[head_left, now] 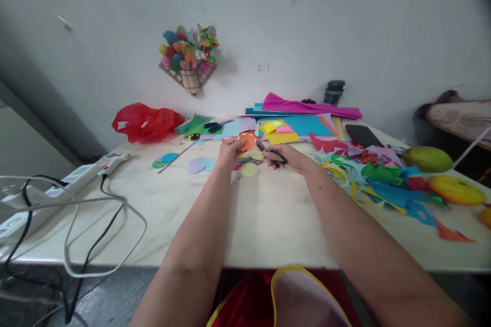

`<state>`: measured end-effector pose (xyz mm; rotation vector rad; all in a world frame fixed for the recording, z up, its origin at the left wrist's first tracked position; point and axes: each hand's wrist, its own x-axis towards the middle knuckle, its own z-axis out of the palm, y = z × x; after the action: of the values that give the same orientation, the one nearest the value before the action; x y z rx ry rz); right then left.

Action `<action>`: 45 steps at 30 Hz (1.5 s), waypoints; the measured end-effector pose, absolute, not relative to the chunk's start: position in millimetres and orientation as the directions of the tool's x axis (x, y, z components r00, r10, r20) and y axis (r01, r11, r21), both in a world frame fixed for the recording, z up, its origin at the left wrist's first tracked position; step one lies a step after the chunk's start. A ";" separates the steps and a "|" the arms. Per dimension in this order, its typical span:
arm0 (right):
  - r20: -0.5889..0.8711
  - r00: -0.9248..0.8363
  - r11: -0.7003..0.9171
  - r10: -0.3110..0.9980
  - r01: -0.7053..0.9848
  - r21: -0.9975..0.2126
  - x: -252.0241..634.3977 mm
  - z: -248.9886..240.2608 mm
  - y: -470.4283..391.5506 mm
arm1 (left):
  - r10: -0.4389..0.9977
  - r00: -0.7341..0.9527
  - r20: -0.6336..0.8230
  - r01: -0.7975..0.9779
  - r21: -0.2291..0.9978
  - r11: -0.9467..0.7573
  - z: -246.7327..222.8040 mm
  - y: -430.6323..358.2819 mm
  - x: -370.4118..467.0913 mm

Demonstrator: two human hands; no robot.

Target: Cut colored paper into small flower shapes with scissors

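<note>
My left hand [229,152] is closed on a piece of orange paper [248,142], pinching it by its left side. In my right hand [287,156] is a pair of black-handled scissors [279,159], with the fingers wrapped round the handles. The blades reach the right edge of the orange paper; whether they are parted I cannot tell. Just below lie several cut paper discs, among them a pale yellow disc [249,169]. To the left are lilac and light-blue discs [200,165], and beyond them a blue disc [169,157] partly over a green one.
Coloured paper scraps [383,173] cover the right side beside a mango [456,189] and a dark phone [363,136]. Paper sheets [307,125] and other scissors [214,126] lie at the back. A red plastic bag [146,121] and a power strip [72,181] with cables sit left.
</note>
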<state>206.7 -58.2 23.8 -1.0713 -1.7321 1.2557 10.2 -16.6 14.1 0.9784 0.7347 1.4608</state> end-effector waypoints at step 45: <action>0.073 -0.410 0.176 0.909 0.219 -0.960 203.6 27.9 -63.4 | 0.982 0.097 0.163 -0.460 0.882 -0.101 16.2 -19.3 11.2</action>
<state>203.6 -63.4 27.9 -1.0710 -1.7638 1.2695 11.2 -19.3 16.2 1.0082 0.6959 1.3938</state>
